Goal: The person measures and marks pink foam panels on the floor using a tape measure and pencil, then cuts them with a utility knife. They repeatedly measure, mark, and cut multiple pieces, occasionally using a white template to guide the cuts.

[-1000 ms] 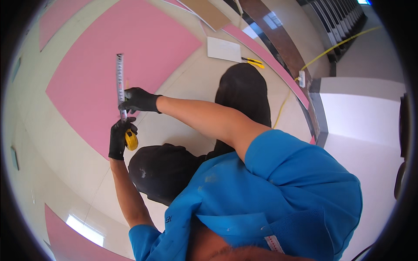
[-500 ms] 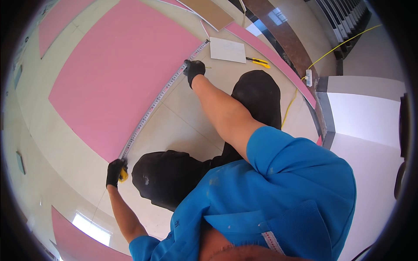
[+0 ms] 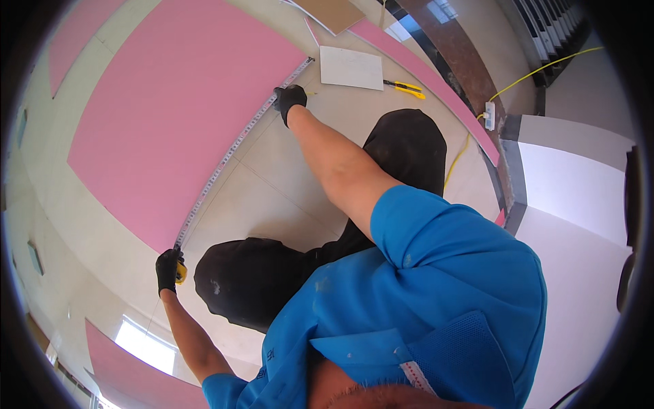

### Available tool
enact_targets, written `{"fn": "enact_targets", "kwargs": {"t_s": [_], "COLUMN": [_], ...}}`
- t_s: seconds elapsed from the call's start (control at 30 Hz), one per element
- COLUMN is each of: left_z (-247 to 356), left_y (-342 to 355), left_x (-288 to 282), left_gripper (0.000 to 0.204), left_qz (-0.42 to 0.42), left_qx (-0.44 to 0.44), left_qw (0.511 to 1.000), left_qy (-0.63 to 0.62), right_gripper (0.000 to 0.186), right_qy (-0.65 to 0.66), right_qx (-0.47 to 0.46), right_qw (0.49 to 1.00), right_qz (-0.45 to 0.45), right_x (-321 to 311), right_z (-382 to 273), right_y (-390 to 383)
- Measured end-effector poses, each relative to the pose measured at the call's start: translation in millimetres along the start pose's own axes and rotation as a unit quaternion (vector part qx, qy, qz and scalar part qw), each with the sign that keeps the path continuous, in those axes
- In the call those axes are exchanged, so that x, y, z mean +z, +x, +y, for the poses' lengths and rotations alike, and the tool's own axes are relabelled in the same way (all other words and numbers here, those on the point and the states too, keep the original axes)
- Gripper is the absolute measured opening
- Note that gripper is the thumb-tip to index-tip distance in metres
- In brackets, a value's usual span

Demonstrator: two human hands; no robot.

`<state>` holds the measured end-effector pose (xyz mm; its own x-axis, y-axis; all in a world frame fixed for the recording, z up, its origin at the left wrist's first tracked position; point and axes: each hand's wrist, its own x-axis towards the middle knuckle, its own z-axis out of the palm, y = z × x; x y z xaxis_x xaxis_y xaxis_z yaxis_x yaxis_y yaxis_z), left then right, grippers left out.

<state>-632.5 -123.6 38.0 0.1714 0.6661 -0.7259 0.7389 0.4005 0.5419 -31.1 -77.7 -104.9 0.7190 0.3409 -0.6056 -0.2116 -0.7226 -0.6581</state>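
Observation:
A large pink board (image 3: 184,116) lies on the floor in front of me. Along its near right edge runs the pulled-out white blade of a tape measure (image 3: 229,155), its end hook by the board's far corner. In a black glove, my left hand (image 3: 167,270) is closed round the tape's yellow case (image 3: 181,273) at the near corner. My right hand (image 3: 291,101), also gloved, has its fingers closed on the blade and board edge, not far from the hook. A thin yellowish thing (image 3: 311,93) shows just beside this hand; its kind is too small to tell.
Right of the board's far corner lie a small white board piece (image 3: 351,67) and a yellow utility knife (image 3: 406,88). Beyond them are a long pink strip (image 3: 429,82) and a brown board (image 3: 330,12). A yellow cable (image 3: 518,78) leads to a white power strip (image 3: 490,116).
The whole view has shifted slightly, so the board and both hands sit a little further left. Both hands keep their hold on the tape measure.

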Motion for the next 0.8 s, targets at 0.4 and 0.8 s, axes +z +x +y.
{"fn": "enact_targets", "kwargs": {"t_s": [0.4, 0.8], "left_z": [-49, -25], "left_y": [32, 65], "left_x": [-2, 10], "left_gripper": [0.036, 0.069], "left_qz": [0.041, 0.041], "left_qx": [0.018, 0.017], "left_qw": [0.998, 0.979], "left_qy": [0.039, 0.200], "right_gripper": [0.025, 0.027], "right_qy": [-0.104, 0.069], "right_qx": [-0.098, -0.367], "right_qw": [0.981, 0.870], "right_qz": [0.129, -0.324], "right_x": [-9, 54], "right_z": [-22, -64], "right_y": [-93, -180]}}
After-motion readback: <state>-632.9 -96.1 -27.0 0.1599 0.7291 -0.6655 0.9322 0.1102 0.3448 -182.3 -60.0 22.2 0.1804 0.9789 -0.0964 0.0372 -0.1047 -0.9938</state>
